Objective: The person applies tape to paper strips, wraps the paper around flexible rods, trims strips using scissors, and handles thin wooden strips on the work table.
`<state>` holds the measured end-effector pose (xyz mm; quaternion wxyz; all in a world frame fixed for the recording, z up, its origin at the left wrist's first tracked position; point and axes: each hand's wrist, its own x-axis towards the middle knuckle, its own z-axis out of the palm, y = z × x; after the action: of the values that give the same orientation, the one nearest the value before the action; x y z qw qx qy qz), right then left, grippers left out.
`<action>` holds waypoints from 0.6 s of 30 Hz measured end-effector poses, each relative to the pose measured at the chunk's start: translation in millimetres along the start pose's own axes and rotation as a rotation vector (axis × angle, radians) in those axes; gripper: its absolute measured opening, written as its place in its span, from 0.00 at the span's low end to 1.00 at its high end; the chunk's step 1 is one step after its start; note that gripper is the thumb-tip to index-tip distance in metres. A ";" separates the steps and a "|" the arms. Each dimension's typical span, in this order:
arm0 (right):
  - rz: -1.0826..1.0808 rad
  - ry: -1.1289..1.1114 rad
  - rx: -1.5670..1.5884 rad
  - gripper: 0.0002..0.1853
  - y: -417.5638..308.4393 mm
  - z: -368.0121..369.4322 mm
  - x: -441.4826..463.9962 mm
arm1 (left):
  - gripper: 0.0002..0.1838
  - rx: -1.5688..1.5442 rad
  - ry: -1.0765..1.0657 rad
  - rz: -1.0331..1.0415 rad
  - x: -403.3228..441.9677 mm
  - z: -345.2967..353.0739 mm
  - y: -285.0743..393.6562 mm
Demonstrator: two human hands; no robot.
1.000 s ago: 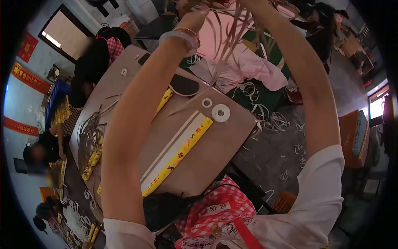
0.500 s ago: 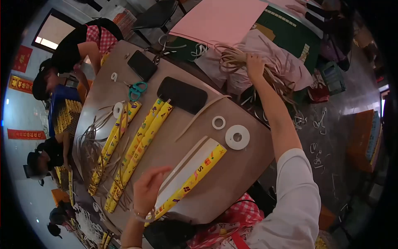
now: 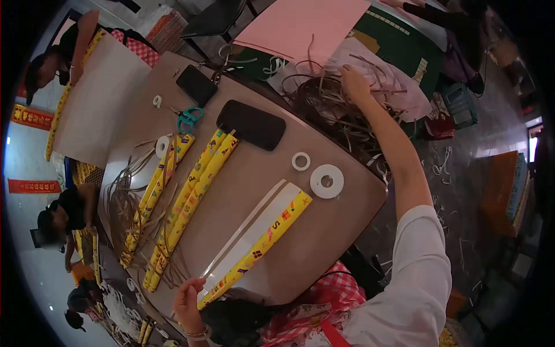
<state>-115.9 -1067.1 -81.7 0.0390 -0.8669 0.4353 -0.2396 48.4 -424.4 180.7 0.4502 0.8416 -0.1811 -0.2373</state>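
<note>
My right hand (image 3: 355,84) is at the far edge, over a loose heap of brown strips (image 3: 335,113) that lies partly on pink cloth; its fingers are partly hidden among them. Near the lower end of a half-rolled yellow patterned sheet (image 3: 266,237), my left hand (image 3: 188,301) has its thumb and fingertips together; whether anything thin is between them is too small to tell. A pale strip (image 3: 243,228) runs along the sheet's white side. Two white tape rolls (image 3: 326,181) (image 3: 300,161) lie beyond the sheet's upper end.
On the table (image 3: 324,243) are yellow rolls (image 3: 191,208), teal scissors (image 3: 188,120), a black pouch (image 3: 251,124), a phone (image 3: 196,85) and brown strips (image 3: 130,202). A person at the upper left holds a large sheet (image 3: 104,98). An orange crate (image 3: 503,194) stands at right.
The brown strips, earlier bunched in my right hand, now lie spread out beneath it. My left hand has moved down to the yellow sheet's lower end. The person at upper left has raised a large sheet.
</note>
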 end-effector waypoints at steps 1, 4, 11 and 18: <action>-0.004 0.000 -0.004 0.16 -5.5 -16.5 -7.1 | 0.11 0.000 0.013 -0.007 -4.3 -1.3 -2.4; 0.056 -0.047 0.098 0.15 -36.8 -79.8 -47.7 | 0.11 -0.020 0.035 -0.016 -16.9 -9.2 -6.7; 0.065 0.211 0.296 0.13 -1.1 -143.2 -162.2 | 0.13 -0.048 0.149 0.042 -56.2 -46.9 -19.8; -0.046 0.144 0.278 0.14 -28.1 -197.3 -224.5 | 0.11 -0.116 0.269 0.068 -96.0 -94.8 -47.9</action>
<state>-297.5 -848.2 14.4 0.1216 -0.8435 0.3797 -0.3600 27.3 -285.6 208.7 0.5260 0.8317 -0.1339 -0.1170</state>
